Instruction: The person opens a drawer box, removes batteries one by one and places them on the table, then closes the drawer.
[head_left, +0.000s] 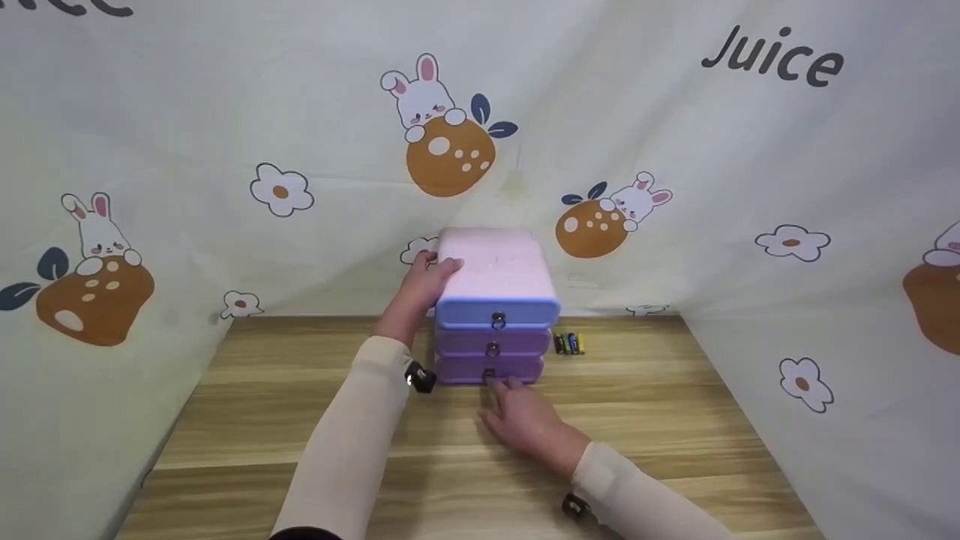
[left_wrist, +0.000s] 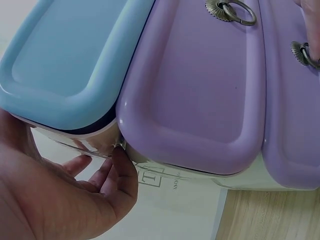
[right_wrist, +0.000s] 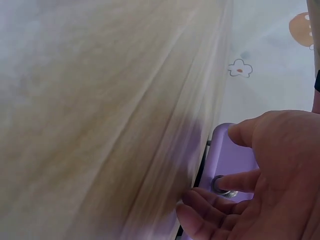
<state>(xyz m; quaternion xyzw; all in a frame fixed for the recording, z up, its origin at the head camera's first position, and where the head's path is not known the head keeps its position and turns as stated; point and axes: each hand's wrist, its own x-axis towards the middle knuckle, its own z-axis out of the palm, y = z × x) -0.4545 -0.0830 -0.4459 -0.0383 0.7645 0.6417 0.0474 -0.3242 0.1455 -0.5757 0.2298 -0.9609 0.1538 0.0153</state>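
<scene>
A small three-drawer box with a pink top (head_left: 496, 262) stands at the back of the table, its top drawer (head_left: 465, 313) blue, the two lower ones purple. My left hand (head_left: 427, 281) rests against its left side near the top; in the left wrist view the hand (left_wrist: 75, 195) has bent fingers touching the side below the blue drawer (left_wrist: 55, 65). At the bottom purple drawer (head_left: 454, 370), my right hand (head_left: 529, 420) has a finger at the ring pull. The right wrist view shows that hand (right_wrist: 265, 175) with one finger in or against the ring (right_wrist: 218, 186), the others loosely bent.
Several small batteries (head_left: 570, 344) lie on the wooden table (head_left: 637, 427) just right of the box. A printed cloth (head_left: 337, 112) with rabbits and flowers hangs behind and along both sides.
</scene>
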